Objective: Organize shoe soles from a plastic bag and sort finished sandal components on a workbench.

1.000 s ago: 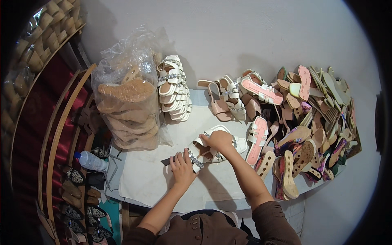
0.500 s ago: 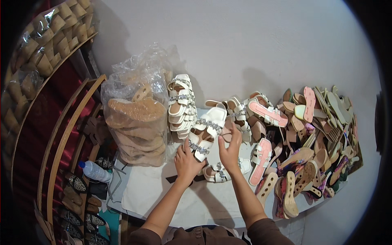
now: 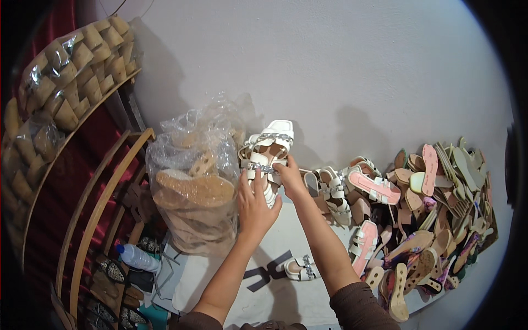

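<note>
A white sandal [image 3: 282, 126] with silver chain trim is between my two hands, over the stack of similar white sandals [image 3: 246, 160] against the wall. My left hand [image 3: 257, 209] presses its fingers along the left side of the sandal's near end. From the right, my right hand [image 3: 290, 177] grips it by the strap. Both hands are closed on it, and they and the sandal cover much of the stack. Nearer me on the white table covering lie another white sandal [image 3: 302, 270], partly behind my right forearm, and dark flat strips [image 3: 264, 280].
To the left stands a clear plastic bag [image 3: 195, 214] of tan soles. Beyond it are wooden rack rails [image 3: 104, 220] and a water bottle [image 3: 137, 257]. At right, sandals with pink insoles [image 3: 374, 187] lie beside a heap of loose soles and heels [image 3: 423, 242].
Both hands have carried the white sandal away from me and left, from over the table onto the stack. My right hand, open beside it before, now grips it. The view has tilted upward.
</note>
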Demonstrator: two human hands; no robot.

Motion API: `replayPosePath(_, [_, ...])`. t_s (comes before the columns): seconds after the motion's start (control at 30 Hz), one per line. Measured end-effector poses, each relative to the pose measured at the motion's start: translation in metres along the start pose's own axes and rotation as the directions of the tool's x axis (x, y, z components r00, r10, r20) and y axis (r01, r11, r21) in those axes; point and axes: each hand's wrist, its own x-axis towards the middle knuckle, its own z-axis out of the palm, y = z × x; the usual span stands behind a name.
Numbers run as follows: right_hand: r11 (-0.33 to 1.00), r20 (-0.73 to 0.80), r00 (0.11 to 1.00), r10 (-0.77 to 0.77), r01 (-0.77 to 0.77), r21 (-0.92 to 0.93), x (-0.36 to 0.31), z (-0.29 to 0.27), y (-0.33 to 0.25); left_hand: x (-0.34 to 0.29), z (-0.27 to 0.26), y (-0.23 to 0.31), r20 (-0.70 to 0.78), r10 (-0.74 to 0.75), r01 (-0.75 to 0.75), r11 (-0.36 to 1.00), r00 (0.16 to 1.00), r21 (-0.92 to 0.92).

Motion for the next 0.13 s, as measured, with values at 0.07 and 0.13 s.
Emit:
replayPosePath(0.07, [0.983, -0.042, 0.998, -0.045, 0.036, -0.179, 0.014, 0.018, -0.001, -0.001, 0.0, -0.012, -0.009, -0.012, 0.012, 0.998, 1.0, -0.059])
replayPosePath(0.13, [0.98, 0.093, 0.995, 0.035, -0.016, -0.198, 0.029, 0.023, -0.002, -0.005, 0.002, -0.022, 0.0, 0.028, -0.028, 0.992, 1.0, -0.119])
